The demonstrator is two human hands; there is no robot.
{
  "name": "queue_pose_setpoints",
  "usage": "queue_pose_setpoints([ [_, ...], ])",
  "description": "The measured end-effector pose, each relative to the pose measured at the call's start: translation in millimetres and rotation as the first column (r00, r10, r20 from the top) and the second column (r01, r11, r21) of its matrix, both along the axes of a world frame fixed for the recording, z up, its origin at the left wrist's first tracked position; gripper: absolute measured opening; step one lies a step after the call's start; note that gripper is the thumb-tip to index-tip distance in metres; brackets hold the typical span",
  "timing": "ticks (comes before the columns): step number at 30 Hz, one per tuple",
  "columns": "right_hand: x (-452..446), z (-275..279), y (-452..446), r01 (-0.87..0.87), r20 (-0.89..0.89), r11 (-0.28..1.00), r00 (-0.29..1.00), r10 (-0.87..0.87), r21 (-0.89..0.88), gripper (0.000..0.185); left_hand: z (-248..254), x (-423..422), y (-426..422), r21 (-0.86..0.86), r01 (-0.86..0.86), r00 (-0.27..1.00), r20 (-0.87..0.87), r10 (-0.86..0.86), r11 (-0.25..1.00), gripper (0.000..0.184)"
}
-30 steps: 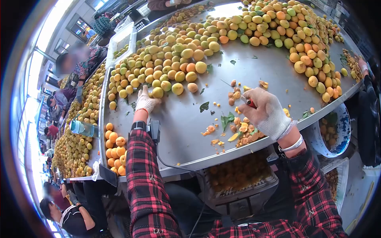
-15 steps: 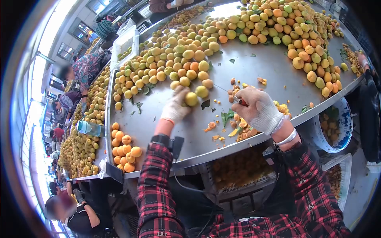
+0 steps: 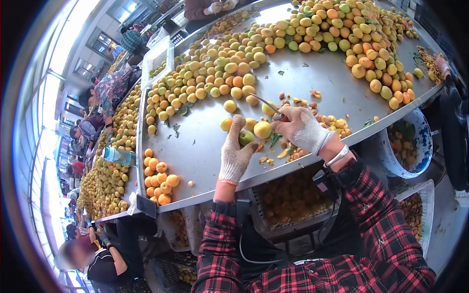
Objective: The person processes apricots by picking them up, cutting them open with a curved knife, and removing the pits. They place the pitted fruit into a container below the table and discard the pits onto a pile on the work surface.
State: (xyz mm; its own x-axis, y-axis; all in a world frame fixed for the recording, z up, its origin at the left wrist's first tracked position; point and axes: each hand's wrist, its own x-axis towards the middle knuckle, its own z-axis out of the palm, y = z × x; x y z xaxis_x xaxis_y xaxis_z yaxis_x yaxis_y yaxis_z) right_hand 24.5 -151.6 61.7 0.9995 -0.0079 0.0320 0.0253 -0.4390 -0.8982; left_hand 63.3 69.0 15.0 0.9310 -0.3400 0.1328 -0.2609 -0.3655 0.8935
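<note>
My left hand (image 3: pixel 235 155), in a white knit glove, pinches a green apricot (image 3: pixel 245 137) between thumb and fingers above the metal table (image 3: pixel 210 161). Just to its right, my gloved right hand (image 3: pixel 304 130) is closed around the handle of a small knife (image 3: pixel 263 103), whose thin blade points up and to the left. Beside the hands lie a few loose apricots, among them a yellow apricot (image 3: pixel 262 129) between them. Below and behind my right hand are apricot scraps and pits (image 3: pixel 330 122).
Large apricot heaps (image 3: pixel 210 73) cover the table's far side. Orange apricots (image 3: pixel 160 179) sit in the near left corner. Under the near edge is a crate of fruit (image 3: pixel 293 200), with a white-and-blue bucket (image 3: pixel 410 146) at right. Other people work at the left and far side.
My left hand has come right and nearer to me, and now holds a green apricot. Several apricots have shifted closer to my hands. The right hand with the knife has moved slightly left.
</note>
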Motion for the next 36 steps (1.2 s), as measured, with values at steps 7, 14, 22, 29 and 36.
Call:
queue_pose_setpoints([
  [7,-6.7,4.4,12.0,-0.028,-0.219,0.860,0.962,0.161,0.509,0.036,50.2,-30.4,-43.3,0.091,0.024,0.936,0.348,-0.055,0.996,0.091],
  [14,-9.7,-0.4,26.7,0.014,-0.270,0.826,0.948,0.168,0.563,0.033,41.2,-26.4,-34.0,0.176,0.047,0.926,0.362,-0.109,0.983,0.088],
  [22,-10.7,8.0,31.1,0.110,-0.282,0.741,0.953,0.110,0.663,0.022,45.8,-30.9,-24.8,-0.044,0.090,0.971,0.225,-0.078,0.995,0.085],
  [29,-12.3,4.7,39.0,0.074,-0.164,0.846,0.986,0.015,0.528,0.029,33.8,-32.9,-25.7,-0.463,-0.009,0.993,-0.109,-0.047,0.886,0.076],
  [36,-13.2,3.7,34.2,-0.118,-0.006,0.865,0.990,0.138,0.488,0.023,36.8,-25.9,-16.1,-0.835,-0.131,0.919,-0.304,-0.250,0.534,0.066],
])
